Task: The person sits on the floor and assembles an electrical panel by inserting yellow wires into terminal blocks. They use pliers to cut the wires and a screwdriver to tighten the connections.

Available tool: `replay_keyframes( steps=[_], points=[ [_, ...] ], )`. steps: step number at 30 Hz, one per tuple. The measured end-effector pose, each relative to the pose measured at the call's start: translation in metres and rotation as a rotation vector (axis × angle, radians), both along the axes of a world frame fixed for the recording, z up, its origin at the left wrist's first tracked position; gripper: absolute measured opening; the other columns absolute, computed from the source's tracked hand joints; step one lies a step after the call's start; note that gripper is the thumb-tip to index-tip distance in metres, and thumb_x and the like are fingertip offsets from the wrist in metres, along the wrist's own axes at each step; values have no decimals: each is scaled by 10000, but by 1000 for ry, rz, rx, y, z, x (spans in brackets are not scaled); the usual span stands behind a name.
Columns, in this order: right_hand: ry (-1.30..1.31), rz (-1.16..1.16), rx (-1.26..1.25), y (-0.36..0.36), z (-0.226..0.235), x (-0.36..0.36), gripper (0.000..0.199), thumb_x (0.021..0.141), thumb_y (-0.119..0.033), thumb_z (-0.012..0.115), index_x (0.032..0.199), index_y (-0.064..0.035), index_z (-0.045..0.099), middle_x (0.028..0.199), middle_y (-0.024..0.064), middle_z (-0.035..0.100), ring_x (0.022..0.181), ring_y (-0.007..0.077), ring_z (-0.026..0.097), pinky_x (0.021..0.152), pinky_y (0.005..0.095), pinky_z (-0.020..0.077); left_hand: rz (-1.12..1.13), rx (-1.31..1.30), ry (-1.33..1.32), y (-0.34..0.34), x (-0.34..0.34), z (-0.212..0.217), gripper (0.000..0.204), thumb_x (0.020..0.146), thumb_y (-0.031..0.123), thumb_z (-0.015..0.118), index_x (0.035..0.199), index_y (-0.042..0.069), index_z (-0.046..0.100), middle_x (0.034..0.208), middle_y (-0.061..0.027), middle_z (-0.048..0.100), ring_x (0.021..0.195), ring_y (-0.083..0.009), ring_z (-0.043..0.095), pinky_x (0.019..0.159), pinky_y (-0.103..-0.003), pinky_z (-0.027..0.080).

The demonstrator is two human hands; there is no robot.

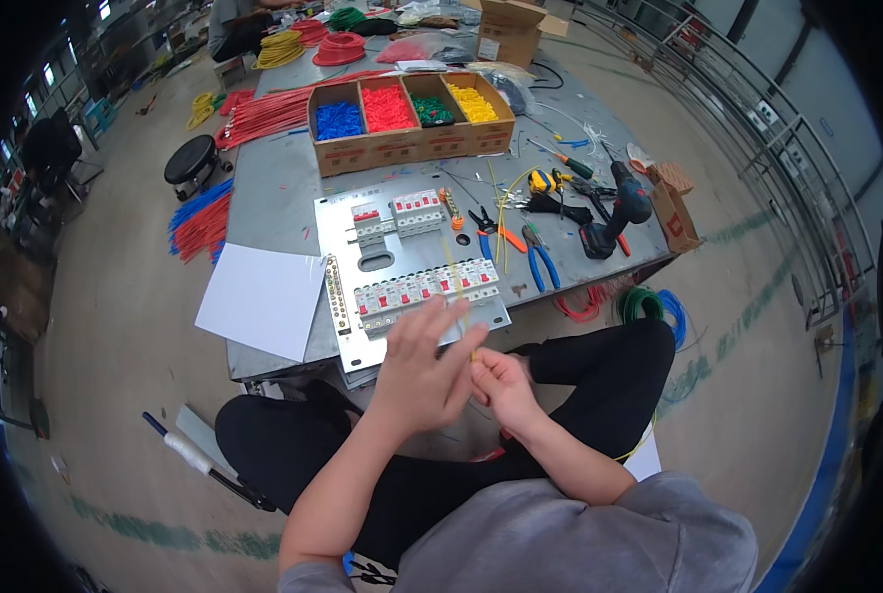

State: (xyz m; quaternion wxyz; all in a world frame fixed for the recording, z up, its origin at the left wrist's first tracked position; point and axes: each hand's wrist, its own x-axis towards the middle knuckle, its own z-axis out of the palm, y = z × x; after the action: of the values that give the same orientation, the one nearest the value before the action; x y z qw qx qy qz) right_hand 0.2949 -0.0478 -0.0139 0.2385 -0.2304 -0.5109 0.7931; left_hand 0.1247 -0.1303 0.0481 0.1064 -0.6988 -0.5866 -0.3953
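Observation:
My right hand (506, 388) is closed in a pinch on a thin yellow wire (464, 308), which runs up over the breaker row. More yellow wire (647, 431) shows beside my right thigh. My left hand (424, 368) is just left of it, fingers stretched out and apart; whether it touches the wire is unclear. Beyond both hands lies a metal mounting plate (328, 222) at the table's near edge. It carries a long row of circuit breakers (424, 290) with red switches, two smaller breaker groups (417, 212) farther back, and a terminal strip (337, 295) at left.
Behind the plate stands a cardboard box (412, 144) divided into blue, red, green and yellow small parts. Right of the plate lie pliers (538, 259), wire strippers (496, 232), a tape measure (542, 182) and a cordless drill (619, 212). White sheet (262, 299) overhangs the left edge.

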Motion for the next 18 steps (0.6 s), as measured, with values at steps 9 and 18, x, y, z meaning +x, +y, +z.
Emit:
replay_keyframes(
  steps=[9, 18],
  points=[
    [-249, 263, 51, -26, 1, 24, 212, 1097, -147, 512, 982, -43, 656, 730, -67, 518, 624, 39, 407, 565, 230, 327, -368, -438, 276, -6, -12, 5, 153, 841, 234, 689, 844, 110, 598, 782, -31, 602, 786, -232, 584, 746, -372, 431],
    [-323, 371, -44, -10, -4, 58, 246, 1105, -179, 527, 975, -31, 673, 654, -55, 498, 560, 47, 384, 525, 242, 304, -490, -499, 83, -4, 2, -19, 112, 923, 200, 637, 846, 121, 614, 791, -35, 590, 831, -239, 582, 755, -381, 418]
  ],
)
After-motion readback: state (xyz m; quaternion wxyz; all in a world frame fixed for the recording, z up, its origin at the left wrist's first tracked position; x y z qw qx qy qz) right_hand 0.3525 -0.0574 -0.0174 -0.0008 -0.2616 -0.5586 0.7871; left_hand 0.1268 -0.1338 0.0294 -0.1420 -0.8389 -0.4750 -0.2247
